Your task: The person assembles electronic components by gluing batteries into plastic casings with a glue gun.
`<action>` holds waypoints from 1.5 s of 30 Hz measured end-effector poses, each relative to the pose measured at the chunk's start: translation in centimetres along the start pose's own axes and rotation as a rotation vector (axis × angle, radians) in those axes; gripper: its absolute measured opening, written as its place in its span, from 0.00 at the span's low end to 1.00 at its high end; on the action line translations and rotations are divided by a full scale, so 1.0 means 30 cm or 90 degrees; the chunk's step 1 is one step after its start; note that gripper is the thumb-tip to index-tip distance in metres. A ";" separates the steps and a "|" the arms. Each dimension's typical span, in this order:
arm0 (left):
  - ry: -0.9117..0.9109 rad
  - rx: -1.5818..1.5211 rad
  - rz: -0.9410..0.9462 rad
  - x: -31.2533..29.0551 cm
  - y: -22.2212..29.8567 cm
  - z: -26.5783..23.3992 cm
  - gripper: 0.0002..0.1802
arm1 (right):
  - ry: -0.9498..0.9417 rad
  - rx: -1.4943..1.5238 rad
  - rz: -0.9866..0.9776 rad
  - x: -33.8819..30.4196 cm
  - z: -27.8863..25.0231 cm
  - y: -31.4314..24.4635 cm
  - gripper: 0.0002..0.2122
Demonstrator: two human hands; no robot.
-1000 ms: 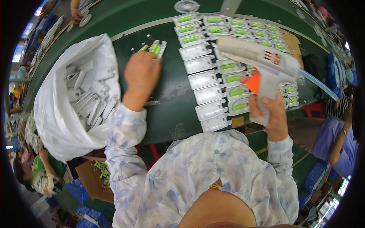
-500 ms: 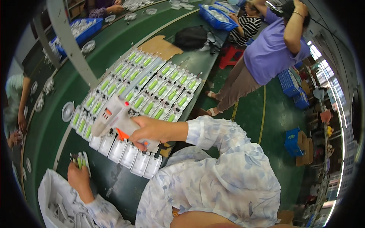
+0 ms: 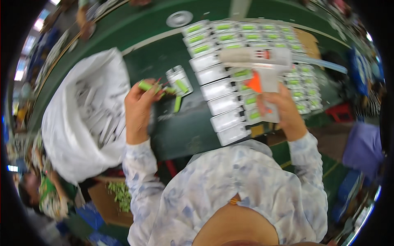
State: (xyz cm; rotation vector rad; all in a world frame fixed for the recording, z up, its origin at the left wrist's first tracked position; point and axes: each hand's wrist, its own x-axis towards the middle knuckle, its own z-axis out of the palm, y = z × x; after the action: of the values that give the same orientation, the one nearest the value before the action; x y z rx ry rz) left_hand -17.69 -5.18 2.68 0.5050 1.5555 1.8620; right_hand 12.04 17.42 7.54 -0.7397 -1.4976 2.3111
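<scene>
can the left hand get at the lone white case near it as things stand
Probably yes: the white case lies on the table close to the left hand, with nothing tall between. But the hand holds a green battery, which may limit its grip.

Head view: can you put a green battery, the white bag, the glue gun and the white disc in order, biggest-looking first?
1. White bag
2. Glue gun
3. White disc
4. Green battery
</scene>
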 end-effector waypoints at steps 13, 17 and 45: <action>0.055 0.263 0.119 -0.096 -0.095 -0.039 0.06 | 0.021 -0.012 0.013 0.028 0.067 0.004 0.24; 0.043 0.512 0.299 -0.123 -0.058 0.004 0.10 | 0.040 -0.009 0.013 0.036 0.082 0.003 0.24; 0.238 0.439 0.250 -0.056 -0.053 -0.026 0.15 | 0.022 0.004 0.005 0.011 0.060 0.022 0.25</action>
State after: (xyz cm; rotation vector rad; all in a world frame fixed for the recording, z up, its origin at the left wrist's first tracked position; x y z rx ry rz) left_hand -16.63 -6.76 1.16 0.8476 2.5218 1.7151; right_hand 10.79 15.93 7.45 -0.7817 -1.4735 2.2960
